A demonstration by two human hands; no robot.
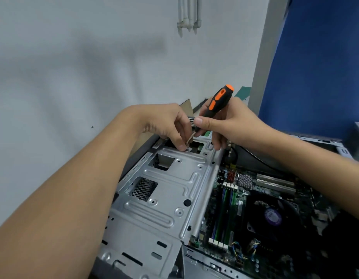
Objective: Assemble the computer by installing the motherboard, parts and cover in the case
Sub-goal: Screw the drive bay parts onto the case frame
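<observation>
An open computer case lies in front of me, with a silver metal drive bracket (166,190) across its left half. To the right of the bracket sits the motherboard (231,214) with memory sticks and a black cooler fan (273,216). My right hand (233,123) grips the black and orange handle of a screwdriver (220,101). The shaft slants down left to the far end of the bracket. My left hand (170,125) pinches the shaft's tip at a screw hole there. The screw itself is hidden under my fingers.
A pale wall rises behind the case, with white pipes (188,15) high up. A blue partition (319,63) stands at the right. Flat cardboard (186,106) leans beyond the case's far end. Coloured wires (238,250) lie near the motherboard's front edge.
</observation>
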